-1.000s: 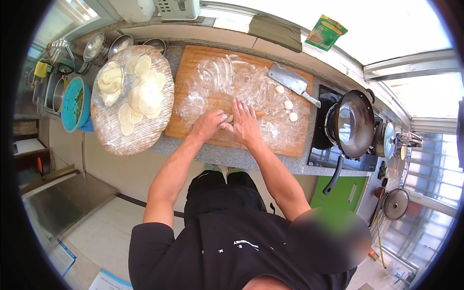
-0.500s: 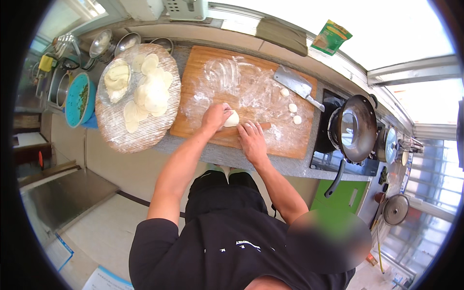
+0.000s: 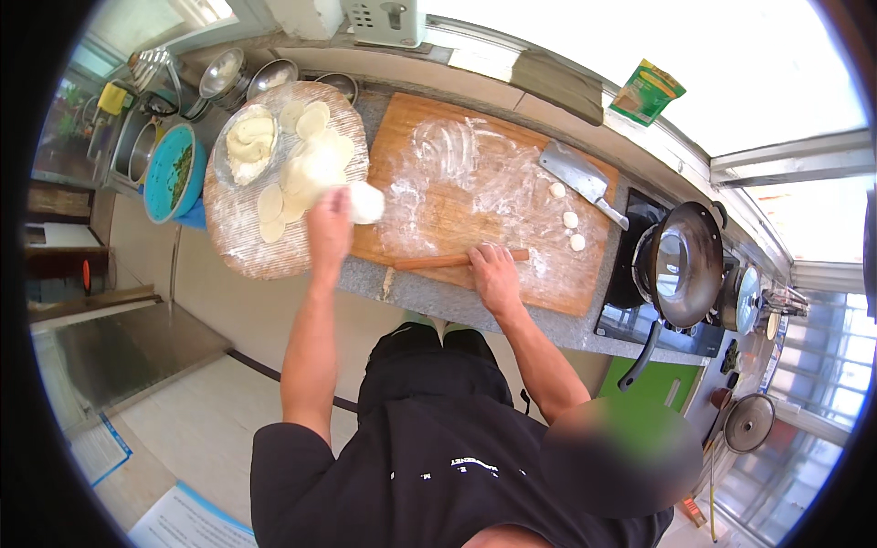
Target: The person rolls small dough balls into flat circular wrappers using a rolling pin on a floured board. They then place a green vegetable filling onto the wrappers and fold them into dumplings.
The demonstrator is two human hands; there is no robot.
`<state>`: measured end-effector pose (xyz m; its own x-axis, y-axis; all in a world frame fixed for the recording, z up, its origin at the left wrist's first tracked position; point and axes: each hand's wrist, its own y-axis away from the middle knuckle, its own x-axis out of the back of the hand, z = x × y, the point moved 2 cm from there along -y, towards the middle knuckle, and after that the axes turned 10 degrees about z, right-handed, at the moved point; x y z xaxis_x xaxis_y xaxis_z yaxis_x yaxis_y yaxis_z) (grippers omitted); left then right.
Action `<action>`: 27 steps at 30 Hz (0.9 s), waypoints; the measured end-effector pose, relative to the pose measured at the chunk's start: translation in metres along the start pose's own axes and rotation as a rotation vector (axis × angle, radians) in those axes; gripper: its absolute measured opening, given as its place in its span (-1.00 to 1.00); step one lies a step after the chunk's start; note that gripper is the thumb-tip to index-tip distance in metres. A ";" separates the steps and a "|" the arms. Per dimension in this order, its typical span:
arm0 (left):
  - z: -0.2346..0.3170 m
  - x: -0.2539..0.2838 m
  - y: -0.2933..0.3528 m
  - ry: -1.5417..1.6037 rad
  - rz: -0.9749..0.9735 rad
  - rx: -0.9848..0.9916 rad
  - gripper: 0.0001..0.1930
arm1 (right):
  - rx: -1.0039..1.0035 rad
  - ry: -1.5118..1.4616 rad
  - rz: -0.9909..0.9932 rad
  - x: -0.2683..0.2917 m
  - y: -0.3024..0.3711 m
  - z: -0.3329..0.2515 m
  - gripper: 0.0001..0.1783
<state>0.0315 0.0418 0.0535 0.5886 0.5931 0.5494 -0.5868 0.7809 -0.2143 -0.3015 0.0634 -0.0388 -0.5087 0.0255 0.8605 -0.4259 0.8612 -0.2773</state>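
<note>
My left hand pinches a thin round dough wrapper, holding it up over the gap between the wooden board and the round floured tray. Motion blurs the hand and the wrapper a little. On the tray lie a pile of wrappers and a bowl of dough. My right hand rests with its fingers over the right part of a wooden rolling pin, near the board's front edge. Several small dough pieces sit at the board's right, beside a cleaver.
At the far left stands a turquoise bowl with chopped greens, with metal bowls behind the tray. To the right, a dark wok sits on the stove, its handle reaching over the front edge. A green pouch stands on the sill.
My left hand has lifted the wrapper off the board and carried it left toward the tray. My right hand stays on the rolling pin. The whole view has shifted slightly.
</note>
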 end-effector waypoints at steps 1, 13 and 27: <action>-0.009 0.015 -0.009 -0.092 0.084 0.017 -0.70 | 0.005 -0.001 0.016 0.000 0.000 0.001 -0.64; 0.084 -0.186 0.058 0.047 -0.573 -0.467 -0.63 | -0.029 -0.040 0.089 0.013 0.013 0.013 -0.72; 0.085 -0.314 0.094 -0.284 -0.753 -0.953 -0.63 | -0.187 -0.047 0.066 0.051 0.072 0.047 -0.68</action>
<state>-0.2558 -0.0872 -0.0706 0.3926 -0.0335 0.9191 0.5499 0.8096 -0.2054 -0.3933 0.1035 -0.0349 -0.5672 0.0656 0.8210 -0.2458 0.9379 -0.2447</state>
